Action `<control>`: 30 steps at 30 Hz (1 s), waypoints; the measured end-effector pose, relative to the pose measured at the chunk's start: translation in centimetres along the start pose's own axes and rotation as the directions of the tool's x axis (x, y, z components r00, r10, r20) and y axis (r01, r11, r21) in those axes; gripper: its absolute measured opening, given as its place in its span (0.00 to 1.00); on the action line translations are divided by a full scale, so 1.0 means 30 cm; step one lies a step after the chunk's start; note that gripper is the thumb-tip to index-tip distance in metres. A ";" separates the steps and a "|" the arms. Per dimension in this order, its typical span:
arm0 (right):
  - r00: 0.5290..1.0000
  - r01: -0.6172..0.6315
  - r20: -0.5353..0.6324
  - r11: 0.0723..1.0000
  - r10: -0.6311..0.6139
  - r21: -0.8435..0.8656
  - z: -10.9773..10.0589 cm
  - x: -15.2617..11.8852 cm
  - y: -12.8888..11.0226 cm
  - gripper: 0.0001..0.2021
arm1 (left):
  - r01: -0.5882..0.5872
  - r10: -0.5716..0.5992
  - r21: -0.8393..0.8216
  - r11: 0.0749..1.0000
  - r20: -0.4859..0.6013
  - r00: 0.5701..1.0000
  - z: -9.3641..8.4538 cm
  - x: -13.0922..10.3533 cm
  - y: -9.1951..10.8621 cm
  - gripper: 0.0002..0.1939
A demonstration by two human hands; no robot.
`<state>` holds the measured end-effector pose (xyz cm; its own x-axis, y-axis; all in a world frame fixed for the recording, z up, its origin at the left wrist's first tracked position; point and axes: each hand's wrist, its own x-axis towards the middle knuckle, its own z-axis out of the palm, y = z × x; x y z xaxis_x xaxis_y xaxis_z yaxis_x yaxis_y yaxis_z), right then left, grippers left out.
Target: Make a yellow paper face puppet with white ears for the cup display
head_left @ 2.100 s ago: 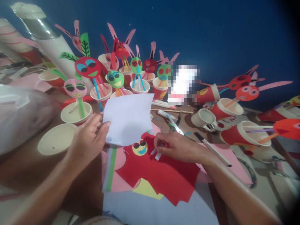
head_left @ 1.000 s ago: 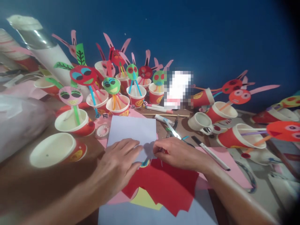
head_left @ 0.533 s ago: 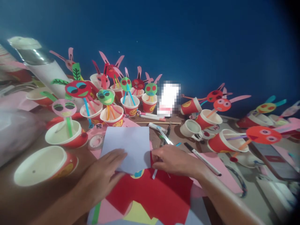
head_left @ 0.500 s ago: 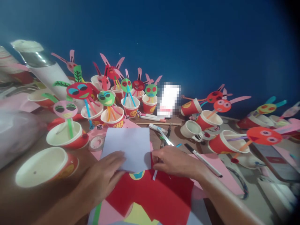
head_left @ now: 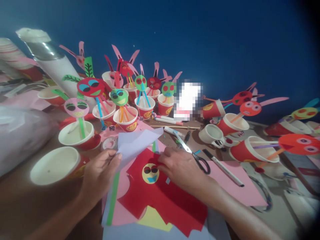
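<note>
A light lavender-blue sheet [head_left: 132, 143] is pinched at its lower left corner by my left hand [head_left: 103, 170], its far right part lifted. Over the upper right of the cut red paper [head_left: 162, 203] is my right hand [head_left: 181, 166], fingers curled; whatever they hold, if anything, is hidden. On the red paper, beside those fingers, lies a pale yellow paper face [head_left: 150, 173] with dark eyes and a blue mouth. A small white scrap [head_left: 167, 181] is just below my right hand. Scissors [head_left: 186, 146] with dark handles lie beyond it.
Paper cups with paper creature heads [head_left: 90, 90] stand along the back and left. An empty cup [head_left: 57, 165] is at the left. To the right are a white mug [head_left: 212, 135], a marker [head_left: 223, 167] on pink paper [head_left: 247, 193] and an orange head [head_left: 300, 145].
My left hand has moved left, lifting the lavender sheet off the yellow face. The view has shifted, so the scissors' handles now show. My right hand stays over the red paper.
</note>
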<state>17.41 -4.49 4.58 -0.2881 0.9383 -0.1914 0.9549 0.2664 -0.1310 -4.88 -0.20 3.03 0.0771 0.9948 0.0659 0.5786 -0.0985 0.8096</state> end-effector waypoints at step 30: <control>0.989 -0.093 0.019 0.515 0.146 0.852 -0.040 -0.007 0.040 0.06 | -0.740 0.659 0.182 0.648 0.354 0.664 0.043 -0.103 -0.092 0.10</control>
<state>18.70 -4.09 5.62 -0.1465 0.9628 -0.2272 0.4571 -0.1378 -0.8787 -5.68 -3.04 -0.17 0.7196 0.5869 0.3712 0.4652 -0.8043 0.3698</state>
